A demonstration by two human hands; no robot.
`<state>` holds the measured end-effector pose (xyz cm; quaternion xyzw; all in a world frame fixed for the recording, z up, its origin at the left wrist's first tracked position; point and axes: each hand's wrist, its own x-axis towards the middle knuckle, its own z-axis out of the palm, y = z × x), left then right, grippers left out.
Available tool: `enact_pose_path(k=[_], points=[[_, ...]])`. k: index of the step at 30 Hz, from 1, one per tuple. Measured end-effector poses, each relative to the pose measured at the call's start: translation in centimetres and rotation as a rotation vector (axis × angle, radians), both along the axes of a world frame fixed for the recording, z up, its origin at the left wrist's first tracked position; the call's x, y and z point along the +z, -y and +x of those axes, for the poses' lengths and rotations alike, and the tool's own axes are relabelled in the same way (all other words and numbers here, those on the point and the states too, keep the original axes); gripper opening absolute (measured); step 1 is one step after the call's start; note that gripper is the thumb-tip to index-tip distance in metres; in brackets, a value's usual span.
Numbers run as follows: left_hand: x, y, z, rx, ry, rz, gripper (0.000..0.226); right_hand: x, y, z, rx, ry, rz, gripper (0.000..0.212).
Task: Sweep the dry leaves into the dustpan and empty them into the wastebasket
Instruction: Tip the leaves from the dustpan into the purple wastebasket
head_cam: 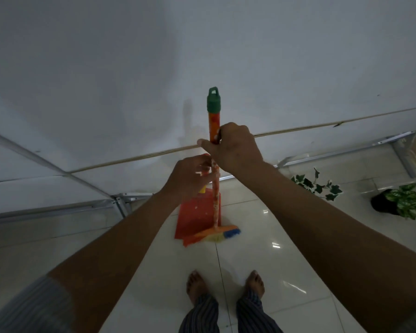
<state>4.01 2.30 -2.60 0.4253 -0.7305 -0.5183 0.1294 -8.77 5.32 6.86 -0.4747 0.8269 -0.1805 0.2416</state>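
An orange broom (216, 188) with a green cap stands upright in front of me, its coloured bristles on the floor tiles. My right hand (233, 149) grips the upper part of its handle. An orange-red dustpan (195, 212) stands upright just behind the broom, its lip at the floor. My left hand (187, 176) is closed around the dustpan's handle, next to the broom stick. No dry leaves and no wastebasket are in view.
A white wall (202, 56) rises right behind the broom. Metal frame legs (120, 203) stand at left and right. Green ivy (317, 185) and a potted plant (401, 203) lie on the floor at right. My bare feet (226, 287) are below.
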Motion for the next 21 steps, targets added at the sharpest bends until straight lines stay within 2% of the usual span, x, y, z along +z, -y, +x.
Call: enact_pose_path(k=[3, 6, 13, 17, 21], points=[[0.5, 1.0, -0.9, -0.012, 0.020, -0.069, 0.009, -0.3, 0.6, -0.2, -0.011, 0.040, -0.035, 0.023], [0.4, 1.9, -1.9, -0.002, 0.069, -0.121, 0.009, -0.4, 1.6, -0.8, -0.039, 0.058, -0.078, 0.019], [0.0, 4.0, -3.8, 0.023, 0.144, -0.172, 0.023, -2.1, 4.0, -1.8, -0.105, 0.050, -0.120, 0.030], [0.0, 4.9, -4.7, 0.026, 0.150, -0.151, 0.017, -2.9, 4.5, -2.5, -0.152, 0.028, -0.133, 0.031], [-0.3, 5.3, -5.1, 0.030, 0.168, -0.154, 0.022, -3.1, 4.4, -2.8, -0.128, 0.012, -0.113, 0.033]])
